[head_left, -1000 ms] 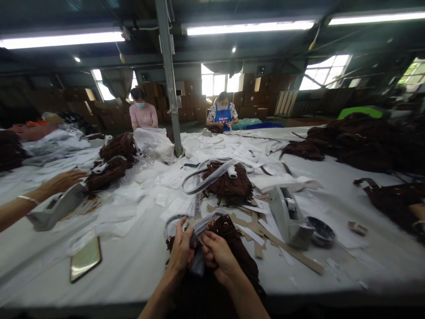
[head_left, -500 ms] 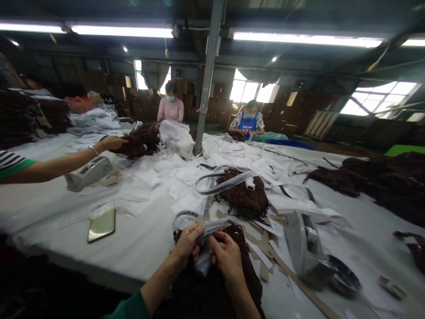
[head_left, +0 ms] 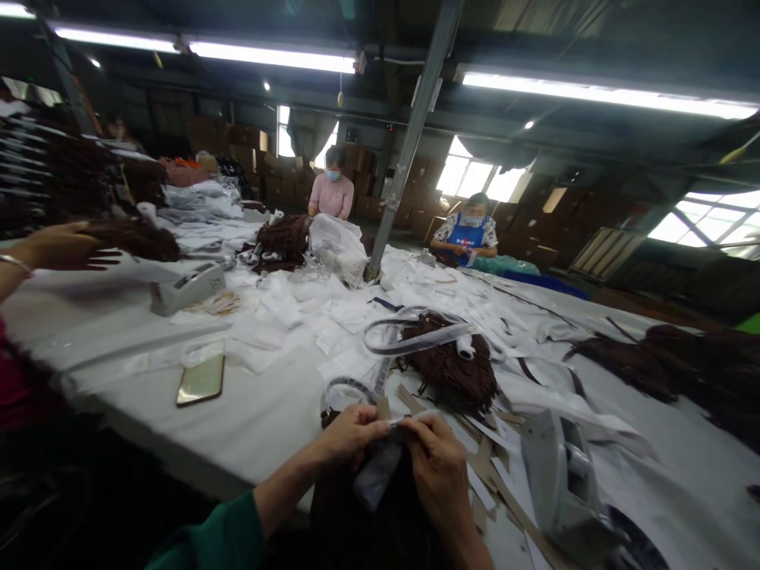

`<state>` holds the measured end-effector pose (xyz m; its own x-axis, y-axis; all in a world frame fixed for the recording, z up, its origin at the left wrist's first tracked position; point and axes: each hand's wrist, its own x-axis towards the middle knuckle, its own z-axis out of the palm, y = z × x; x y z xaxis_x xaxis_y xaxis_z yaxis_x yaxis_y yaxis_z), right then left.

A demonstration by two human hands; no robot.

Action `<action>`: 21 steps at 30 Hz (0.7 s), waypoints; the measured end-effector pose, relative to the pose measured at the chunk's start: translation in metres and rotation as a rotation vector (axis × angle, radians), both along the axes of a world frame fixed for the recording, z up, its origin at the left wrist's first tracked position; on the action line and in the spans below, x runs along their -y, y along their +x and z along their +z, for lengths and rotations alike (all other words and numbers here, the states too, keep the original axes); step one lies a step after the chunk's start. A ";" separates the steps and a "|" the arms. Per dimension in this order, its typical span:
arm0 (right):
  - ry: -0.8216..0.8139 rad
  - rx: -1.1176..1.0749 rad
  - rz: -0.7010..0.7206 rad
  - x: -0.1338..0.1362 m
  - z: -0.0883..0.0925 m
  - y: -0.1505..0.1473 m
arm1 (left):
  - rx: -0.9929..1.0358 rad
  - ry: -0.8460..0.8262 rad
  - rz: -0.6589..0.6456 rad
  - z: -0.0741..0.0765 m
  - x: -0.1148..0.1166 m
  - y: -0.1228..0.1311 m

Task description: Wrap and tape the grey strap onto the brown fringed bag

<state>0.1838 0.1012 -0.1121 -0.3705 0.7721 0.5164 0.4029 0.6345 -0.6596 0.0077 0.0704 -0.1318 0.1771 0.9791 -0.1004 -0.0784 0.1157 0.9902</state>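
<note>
My left hand (head_left: 355, 434) and my right hand (head_left: 438, 457) meet fingertip to fingertip above a dark brown bag (head_left: 341, 514) at the table's near edge. Both are closed in a pinch on the bag's plastic-wrapped strap (head_left: 349, 383), which loops up behind my left hand. A pale, translucent wrapped piece (head_left: 380, 473) hangs below my fingers against the bag. My fingers cover much of the gripped part. Just beyond lies another brown fringed bag (head_left: 454, 368), its wrapped strap (head_left: 409, 342) looped over it.
Cardboard strips (head_left: 484, 463) and a grey tape dispenser (head_left: 561, 483) lie to the right. On the left are a phone (head_left: 200, 380), another dispenser (head_left: 190, 289) and a co-worker's hand (head_left: 59, 247) by brown bags. A post (head_left: 409, 158) rises mid-table; two people work beyond.
My view has swung left. My hands have come together at the fingertips on the strap. The co-worker's hand at left has drawn back from the far brown pile, and its fingers are spread.
</note>
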 end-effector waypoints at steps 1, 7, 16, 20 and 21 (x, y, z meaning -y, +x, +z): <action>0.034 0.020 0.013 -0.003 0.004 -0.001 | -0.026 0.035 -0.016 0.004 0.000 -0.001; -0.160 0.000 0.088 -0.011 0.013 -0.006 | -0.070 0.103 -0.084 0.019 0.006 -0.003; 0.360 0.227 0.099 -0.011 -0.013 -0.001 | 0.083 -0.039 0.098 -0.008 -0.003 0.006; 0.536 0.346 0.122 -0.015 -0.021 0.003 | 0.121 -0.045 0.110 -0.011 -0.004 0.005; 0.541 0.355 0.138 -0.016 -0.021 0.003 | 0.124 -0.051 0.110 -0.011 -0.004 0.005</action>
<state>0.1865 0.1173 -0.1330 -0.6670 0.3715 0.6458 0.4283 0.9005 -0.0756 0.0127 0.0741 -0.1425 0.0830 0.9875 -0.1340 -0.2147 0.1491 0.9652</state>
